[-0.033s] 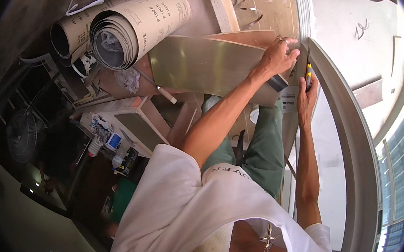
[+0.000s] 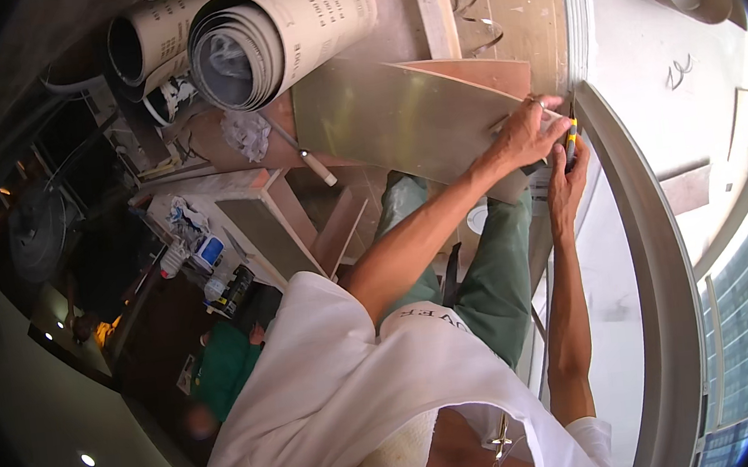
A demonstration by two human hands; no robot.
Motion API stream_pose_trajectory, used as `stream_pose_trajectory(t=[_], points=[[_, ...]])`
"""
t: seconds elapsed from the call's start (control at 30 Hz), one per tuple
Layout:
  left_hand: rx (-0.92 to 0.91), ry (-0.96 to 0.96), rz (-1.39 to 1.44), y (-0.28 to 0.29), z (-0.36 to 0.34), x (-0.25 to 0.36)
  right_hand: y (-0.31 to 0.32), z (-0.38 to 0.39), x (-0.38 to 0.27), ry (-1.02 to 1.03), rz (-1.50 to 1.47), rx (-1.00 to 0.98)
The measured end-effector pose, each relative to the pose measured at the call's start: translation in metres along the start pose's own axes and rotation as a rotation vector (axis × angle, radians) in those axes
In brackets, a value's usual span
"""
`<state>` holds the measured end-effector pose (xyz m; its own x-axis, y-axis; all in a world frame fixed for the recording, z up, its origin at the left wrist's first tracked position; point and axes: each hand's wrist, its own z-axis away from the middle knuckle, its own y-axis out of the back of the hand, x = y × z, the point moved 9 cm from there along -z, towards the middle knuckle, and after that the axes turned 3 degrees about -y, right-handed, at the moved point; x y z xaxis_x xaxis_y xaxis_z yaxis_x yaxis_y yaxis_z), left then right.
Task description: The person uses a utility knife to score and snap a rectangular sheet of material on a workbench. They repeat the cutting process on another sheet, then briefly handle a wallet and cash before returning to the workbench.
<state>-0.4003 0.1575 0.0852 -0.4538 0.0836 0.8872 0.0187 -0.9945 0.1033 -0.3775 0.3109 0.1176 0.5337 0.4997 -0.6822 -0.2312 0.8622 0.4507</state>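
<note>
My right hand [image 2: 567, 184] is closed round a utility knife [image 2: 572, 132] with a yellow-and-dark handle, held upright beside the grey metal frame edge. The knife's tip is partly hidden by my left hand. My left hand [image 2: 523, 136], a ring on one finger, reaches across with thumb and forefinger apart, close to the top of the knife; whether it touches the knife I cannot tell. Beneath that hand lies the right end of an olive-brown flat sheet [image 2: 380, 119], which slants across above my knees. A reddish-brown board [image 2: 489, 74] shows behind the sheet.
Large rolls of sandpaper [image 2: 307, 26] lie at the upper left. A wooden-handled tool [image 2: 320, 168] rests near crumpled plastic [image 2: 247, 136]. Left of my legs stands a wooden cabinet [image 2: 249, 219]. A curved grey frame [image 2: 656, 231] runs down my right side. Someone in green [image 2: 227, 367] is at lower left.
My left hand has moved right and slightly nearer, from the sheet's end to beside the knife. My right hand still grips the knife. The view has shifted slightly.
</note>
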Motion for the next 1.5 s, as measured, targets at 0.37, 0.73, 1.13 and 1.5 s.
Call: stream_pose_trajectory(t=[0.37,0.73,1.13,1.5], points=[[0.538,0.295,0.574,0.174,0.162,-0.052,-0.150,0.091,-0.099,0.582,0.518,-0.334],[1.162,0.443,-0.417,0.532,0.524,-0.148,-0.116,0.026,-0.019,0.248,1.003,0.319],[1.155,0.946,-0.712,0.686,0.693,-0.263,-0.108,0.005,0.023,0.194,0.711,-0.021],[1.151,0.802,-0.689,0.692,0.679,-0.314,-0.190,0.135,0.081,-0.585,-0.739,-0.392]])
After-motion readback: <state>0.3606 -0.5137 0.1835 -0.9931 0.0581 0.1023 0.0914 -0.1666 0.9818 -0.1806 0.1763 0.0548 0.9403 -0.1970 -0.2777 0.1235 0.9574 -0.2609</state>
